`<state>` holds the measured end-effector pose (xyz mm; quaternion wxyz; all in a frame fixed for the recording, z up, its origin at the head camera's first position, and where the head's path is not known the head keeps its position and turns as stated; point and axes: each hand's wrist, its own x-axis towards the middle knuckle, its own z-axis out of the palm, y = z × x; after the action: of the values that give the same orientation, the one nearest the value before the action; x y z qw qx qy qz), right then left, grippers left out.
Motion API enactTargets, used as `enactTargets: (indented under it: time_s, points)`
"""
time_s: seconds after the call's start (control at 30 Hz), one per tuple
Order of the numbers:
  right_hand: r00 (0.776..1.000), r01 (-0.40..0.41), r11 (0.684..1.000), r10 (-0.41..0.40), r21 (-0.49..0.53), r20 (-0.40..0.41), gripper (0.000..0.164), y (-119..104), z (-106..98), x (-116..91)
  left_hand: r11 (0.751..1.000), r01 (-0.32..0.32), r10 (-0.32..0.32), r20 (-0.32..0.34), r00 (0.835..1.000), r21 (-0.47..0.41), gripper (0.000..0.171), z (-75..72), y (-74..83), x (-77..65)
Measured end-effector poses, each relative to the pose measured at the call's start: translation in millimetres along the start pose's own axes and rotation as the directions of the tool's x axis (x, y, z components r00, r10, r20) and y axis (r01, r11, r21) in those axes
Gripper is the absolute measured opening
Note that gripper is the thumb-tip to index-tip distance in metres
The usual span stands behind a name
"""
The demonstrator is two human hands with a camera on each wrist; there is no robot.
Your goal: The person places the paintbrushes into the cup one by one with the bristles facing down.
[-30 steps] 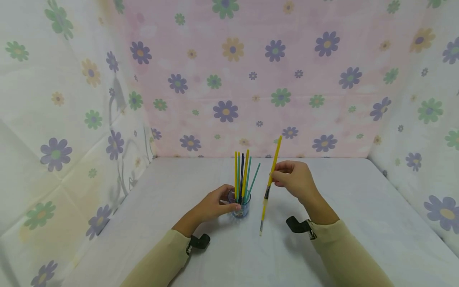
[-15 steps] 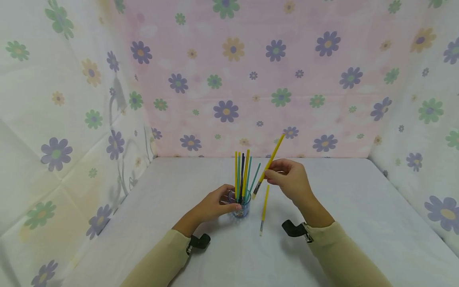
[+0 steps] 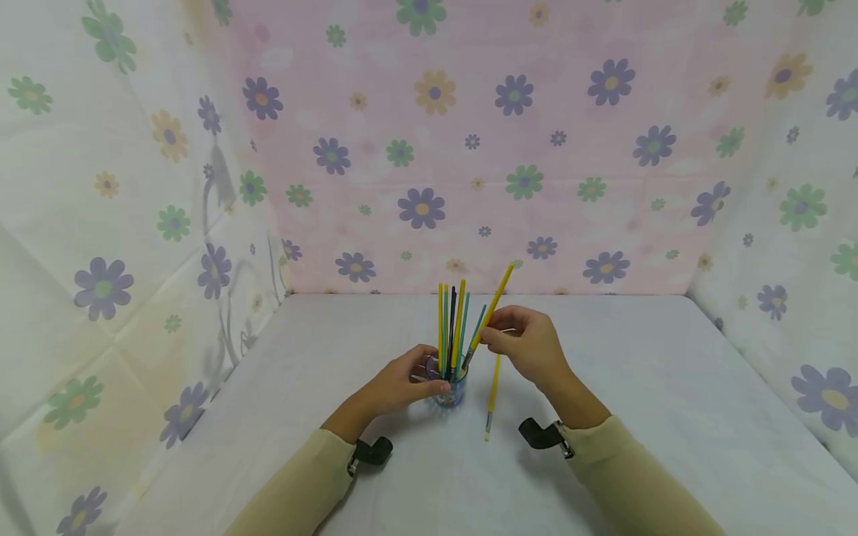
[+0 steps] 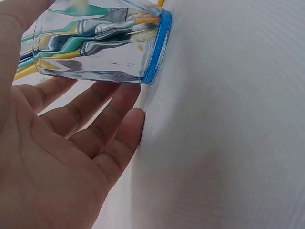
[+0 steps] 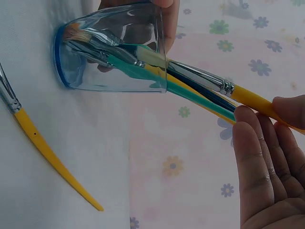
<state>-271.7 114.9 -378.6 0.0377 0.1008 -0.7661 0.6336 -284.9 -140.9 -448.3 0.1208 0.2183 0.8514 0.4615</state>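
Observation:
My left hand point(image 3: 402, 383) holds a clear glass point(image 3: 450, 397) with a blue base, thumb in front and fingers behind. It stands upright with several paintbrushes point(image 3: 452, 320) in it, bristles down, in yellow, teal and dark blue. Between thumb and fingertips, my right hand point(image 3: 528, 344) pinches a yellow paintbrush point(image 3: 501, 289) by its handle, tilted, bristles lowest. In the right wrist view, the pale bristles point(image 5: 152, 56) of this brush are at the mouth of the glass point(image 5: 124, 82). Another yellow paintbrush point(image 3: 494, 394) lies on the table, right of the glass.
A white cloth covers the table point(image 3: 335, 335). Flower-patterned fabric forms the back wall point(image 3: 429, 149) and both sides. On each wrist sits a black camera mount, the left one point(image 3: 375, 450) close to the table.
My right hand has moved left and slightly down, bringing its yellow paintbrush from above the one on the table to the mouth of the glass. My left hand stays at the glass.

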Motion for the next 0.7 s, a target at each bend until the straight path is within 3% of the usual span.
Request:
enactTargets:
  time_s: [0.7]
  points:
    - [0.997,-0.015,0.979,0.030,-0.204,0.071,0.016,18,16,1,0.999,-0.044,0.044,0.016,0.999,-0.005,0.060,-1.7,-1.9,-0.3]
